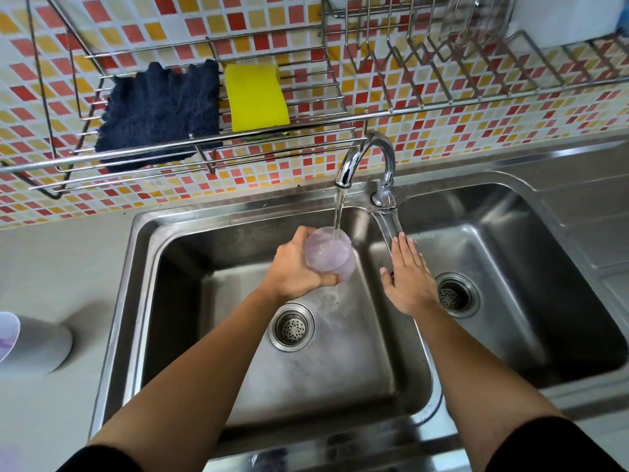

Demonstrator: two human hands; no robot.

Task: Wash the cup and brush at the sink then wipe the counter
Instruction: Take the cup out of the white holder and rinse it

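My left hand (295,269) grips a pale purple translucent cup (327,249) over the left basin of the steel double sink (146,253). Water runs from the chrome faucet (367,155) straight into the cup's mouth. My right hand (406,272) rests flat with fingers spread on the faucet's long lever handle (389,223) above the divider between the basins; it holds nothing. No brush is visible.
A dark blue cloth (160,110) and a yellow sponge (255,97) lie on the wire rack (204,141) above the sink. A dish rack (459,80) hangs to the right. A grey container (37,345) stands on the left counter. Each basin has a drain strainer (292,327).
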